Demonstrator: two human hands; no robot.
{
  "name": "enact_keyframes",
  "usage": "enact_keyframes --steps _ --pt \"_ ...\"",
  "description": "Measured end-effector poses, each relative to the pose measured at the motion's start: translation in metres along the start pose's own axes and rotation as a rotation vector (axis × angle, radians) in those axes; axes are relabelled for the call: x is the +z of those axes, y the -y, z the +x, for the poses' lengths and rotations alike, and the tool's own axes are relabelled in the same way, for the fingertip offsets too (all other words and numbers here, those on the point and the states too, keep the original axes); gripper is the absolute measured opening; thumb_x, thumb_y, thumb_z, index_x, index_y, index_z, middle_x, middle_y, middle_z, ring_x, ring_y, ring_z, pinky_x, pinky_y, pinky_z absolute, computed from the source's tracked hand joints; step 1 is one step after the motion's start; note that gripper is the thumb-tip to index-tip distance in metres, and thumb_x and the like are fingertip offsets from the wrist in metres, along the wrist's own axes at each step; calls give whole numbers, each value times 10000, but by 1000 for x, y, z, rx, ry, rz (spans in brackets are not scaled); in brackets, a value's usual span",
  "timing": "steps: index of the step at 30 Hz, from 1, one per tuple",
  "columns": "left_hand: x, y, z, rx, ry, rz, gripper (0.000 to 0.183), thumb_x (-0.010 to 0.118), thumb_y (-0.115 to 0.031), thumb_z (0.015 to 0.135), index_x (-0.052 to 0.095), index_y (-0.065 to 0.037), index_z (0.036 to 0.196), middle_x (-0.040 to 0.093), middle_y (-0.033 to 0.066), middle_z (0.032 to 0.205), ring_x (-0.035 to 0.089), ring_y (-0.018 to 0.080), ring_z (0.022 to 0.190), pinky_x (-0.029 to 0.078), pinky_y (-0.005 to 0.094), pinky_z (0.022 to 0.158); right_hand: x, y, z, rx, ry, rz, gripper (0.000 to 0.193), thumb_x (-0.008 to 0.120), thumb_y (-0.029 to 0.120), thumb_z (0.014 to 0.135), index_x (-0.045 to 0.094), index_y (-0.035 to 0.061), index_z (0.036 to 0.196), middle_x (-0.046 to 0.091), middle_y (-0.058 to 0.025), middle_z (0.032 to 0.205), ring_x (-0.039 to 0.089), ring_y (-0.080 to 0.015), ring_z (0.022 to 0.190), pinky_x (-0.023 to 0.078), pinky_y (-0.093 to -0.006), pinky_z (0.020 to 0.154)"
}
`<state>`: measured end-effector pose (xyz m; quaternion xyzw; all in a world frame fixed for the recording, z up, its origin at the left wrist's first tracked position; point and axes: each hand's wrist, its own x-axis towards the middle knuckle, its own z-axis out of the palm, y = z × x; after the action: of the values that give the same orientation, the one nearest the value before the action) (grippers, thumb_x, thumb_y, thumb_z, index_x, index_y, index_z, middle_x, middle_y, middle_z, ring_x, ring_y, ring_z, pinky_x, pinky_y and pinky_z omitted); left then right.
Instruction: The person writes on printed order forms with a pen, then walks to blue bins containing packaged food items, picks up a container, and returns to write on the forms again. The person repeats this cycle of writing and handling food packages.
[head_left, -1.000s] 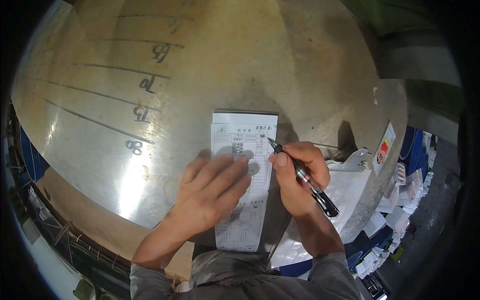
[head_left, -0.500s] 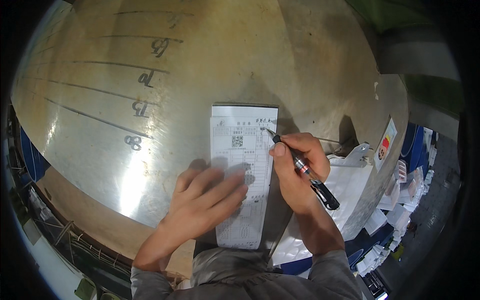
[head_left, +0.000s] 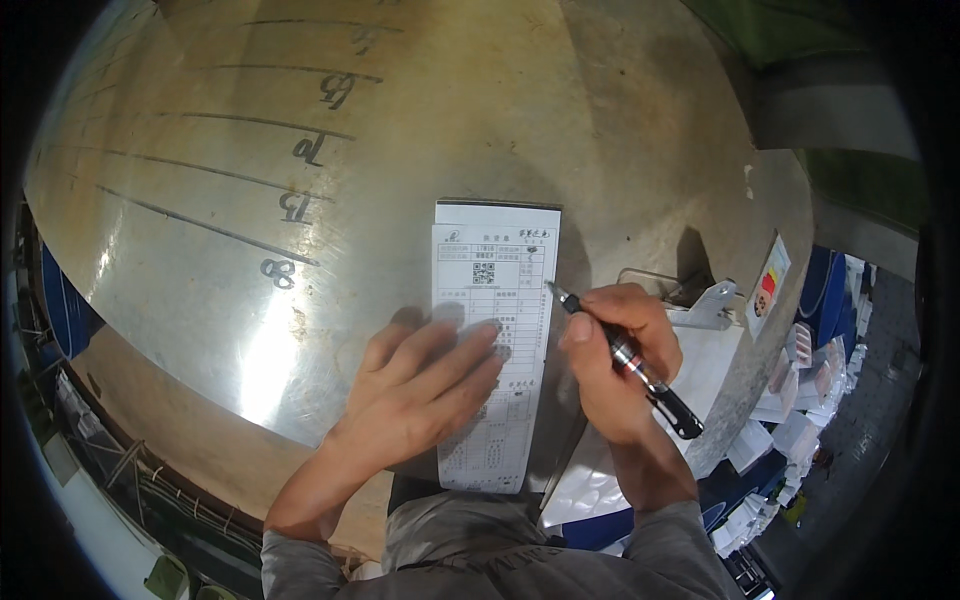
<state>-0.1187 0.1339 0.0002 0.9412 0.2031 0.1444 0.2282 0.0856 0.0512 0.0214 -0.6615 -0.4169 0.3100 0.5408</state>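
Note:
A long white printed form (head_left: 485,450) with a square code and ruled boxes lies on top of a pad of such sheets, close in front of me. My left hand (head_left: 425,375) rests on its left middle part, fingers stretched out and slightly apart, pressing nothing into the palm. Between the thumb and fingers of my right hand (head_left: 625,360) is a black pen (head_left: 630,360). Its tip points up and left, at the form's right edge. Small handwritten marks show in the form's upper right corner.
The form lies on a broad metal table (head_left: 420,130) with hand-drawn black lines and numbers at the left. To the right are a clipboard (head_left: 715,310) with white sheets and a small coloured card (head_left: 768,285). Beyond the table's right edge are blue bins (head_left: 825,295) and stacked packets.
My right hand has drawn the pen back, down and to the right, away from the handwriting at the top. The left hand stays on the form, barely shifted.

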Motion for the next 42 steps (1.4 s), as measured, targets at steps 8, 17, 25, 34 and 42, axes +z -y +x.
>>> enact_keyframes --steps 8,17,25,34,42 --pt "-1 -1 2 6 2 21 327 755 -215 768 701 -166 1086 639 -5 1291 559 205 1101 412 399 964 5 -12 -12 77 -2 -85 156 717 -6 872 627 -12 999 650 -100 901 598 -105 755 470 -238 650" --pt "1 -3 1 -23 39 45 375 826 -288 719 736 -224 1077 638 -56 1328 541 217 1148 368 399 974 6 -22 -12 -32 -83 -108 172 743 -48 822 649 -31 965 669 -118 875 643 -143 710 499 -251 601" --pt "0 0 1 -10 38 41 380 787 -254 747 709 -183 1112 636 -28 1317 551 203 1119 390 382 957 7 -22 -10 -29 -30 -158 169 714 -36 857 612 -16 989 646 -110 917 601 -131 775 489 -251 696" --pt "-1 0 3 9 25 45 371 768 -233 763 697 -154 1118 634 -12 1309 568 198 1080 418 375 922 8 -22 -8 -52 -50 -169 191 762 -50 796 645 -25 945 671 -140 873 672 -190 727 528 -285 614" --pt "-1 0 3 6 25 45 376 773 -231 764 695 -151 1123 638 -11 1300 575 196 1073 424 378 919 7 -19 -8 -30 -23 -155 203 759 -47 813 644 -22 978 672 -143 905 683 -199 748 532 -286 619"
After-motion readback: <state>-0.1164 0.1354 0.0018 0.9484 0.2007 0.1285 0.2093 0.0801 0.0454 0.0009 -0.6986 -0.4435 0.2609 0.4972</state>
